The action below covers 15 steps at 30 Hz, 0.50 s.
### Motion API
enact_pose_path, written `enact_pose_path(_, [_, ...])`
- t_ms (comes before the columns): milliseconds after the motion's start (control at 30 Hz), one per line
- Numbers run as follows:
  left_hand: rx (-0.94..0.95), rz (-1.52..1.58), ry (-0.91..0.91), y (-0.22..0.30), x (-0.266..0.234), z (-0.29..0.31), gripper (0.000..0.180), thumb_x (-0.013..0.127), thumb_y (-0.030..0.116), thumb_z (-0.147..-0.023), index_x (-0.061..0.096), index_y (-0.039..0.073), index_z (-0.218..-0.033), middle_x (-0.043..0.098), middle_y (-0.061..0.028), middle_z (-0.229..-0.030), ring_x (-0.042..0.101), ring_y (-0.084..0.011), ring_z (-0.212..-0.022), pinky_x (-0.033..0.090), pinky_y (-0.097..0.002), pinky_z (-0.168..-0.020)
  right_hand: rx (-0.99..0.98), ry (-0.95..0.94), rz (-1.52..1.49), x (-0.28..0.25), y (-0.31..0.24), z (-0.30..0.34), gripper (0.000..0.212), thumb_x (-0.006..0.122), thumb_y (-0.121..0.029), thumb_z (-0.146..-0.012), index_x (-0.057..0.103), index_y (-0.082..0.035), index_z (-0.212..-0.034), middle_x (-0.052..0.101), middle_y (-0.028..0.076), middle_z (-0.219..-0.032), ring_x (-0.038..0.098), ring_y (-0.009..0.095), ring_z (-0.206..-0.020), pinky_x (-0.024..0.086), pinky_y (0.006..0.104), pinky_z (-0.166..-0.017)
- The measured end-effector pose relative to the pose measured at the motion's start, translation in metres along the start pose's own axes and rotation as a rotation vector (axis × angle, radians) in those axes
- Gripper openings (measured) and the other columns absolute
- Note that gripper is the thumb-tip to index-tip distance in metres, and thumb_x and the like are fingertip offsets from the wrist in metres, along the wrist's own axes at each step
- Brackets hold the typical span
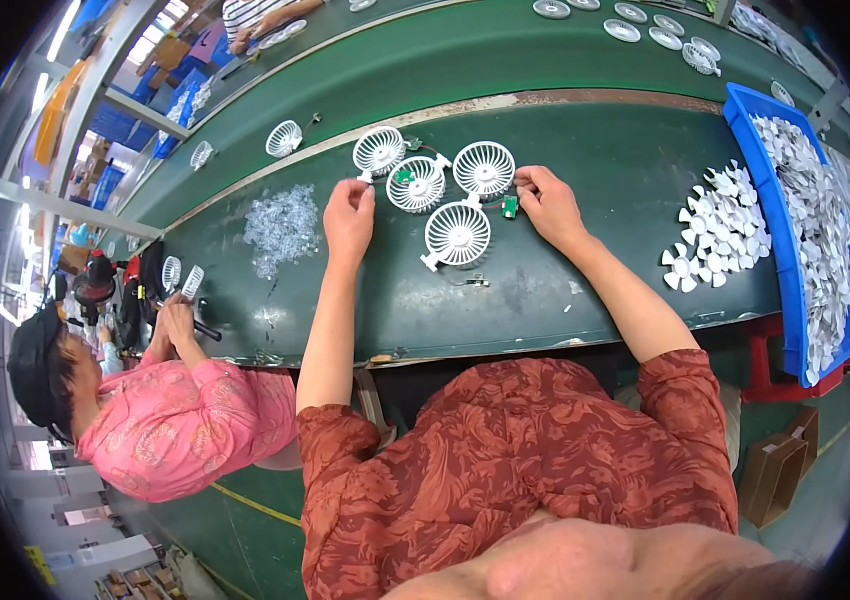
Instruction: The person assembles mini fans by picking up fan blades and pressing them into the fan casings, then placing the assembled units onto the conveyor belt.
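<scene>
Several round white fan housings with ribbed cages and small green circuit boards lie grouped on the green table. My left hand (349, 222) is closed, its fingertips pinching the short stem of the upper-left fan housing (378, 149). On the other side, my right hand (552, 207) has thumb and fingers closed at the right rim of the upper-right fan housing (484, 168). Beside those fingers is a green circuit board (510, 207). Between my hands rest a middle fan housing (416, 186) and a nearer one (458, 235). A small part with wires (477, 281) lies closer to me.
Left of my left hand is a pile of small clear parts (283, 228). White fan blades (717, 232) are heaped at right, beside a blue crate (795, 240) full of more. A conveyor (565, 60) carrying fan housings runs behind. A co-worker in pink (190, 425) works at left.
</scene>
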<state>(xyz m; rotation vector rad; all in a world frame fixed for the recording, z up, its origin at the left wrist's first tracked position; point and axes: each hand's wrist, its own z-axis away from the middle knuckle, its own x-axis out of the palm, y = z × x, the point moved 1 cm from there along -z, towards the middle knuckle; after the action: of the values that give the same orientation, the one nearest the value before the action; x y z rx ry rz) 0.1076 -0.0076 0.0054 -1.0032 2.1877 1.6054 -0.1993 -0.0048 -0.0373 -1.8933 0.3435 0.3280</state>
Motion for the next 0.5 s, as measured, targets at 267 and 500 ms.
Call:
enact_pose_path(267, [0.486, -0.573, -0.224, 0.017, 0.025, -0.022, 0.034, 0.049, -0.001, -0.077, 0.061, 0.007, -0.108, 0.062, -0.0167, -0.100, 0.054, -0.0357, -0.099, 0.045, -0.0446, -0.085, -0.126, 0.148, 0.112, 0.007, 0.015, -0.004, 0.017, 0.055, -0.008, -0.084, 0.063, -0.003, -0.099, 0.064, 0.015, -0.097, 0.064, 0.031, -0.087, 0.051, 0.0357, -0.076])
enact_pose_path(500, [0.409, -0.349, -0.223, -0.030, 0.011, -0.039, 0.019, 0.058, 0.008, -0.082, 0.066, 0.005, -0.099, 0.066, -0.0145, -0.096, 0.060, -0.0303, -0.087, 0.048, -0.0393, -0.077, -0.202, 0.161, 0.044, 0.011, 0.000, -0.009, 0.014, 0.056, -0.009, -0.081, 0.062, -0.004, -0.092, 0.062, 0.017, -0.091, 0.060, 0.036, -0.087, 0.049, 0.0412, -0.076])
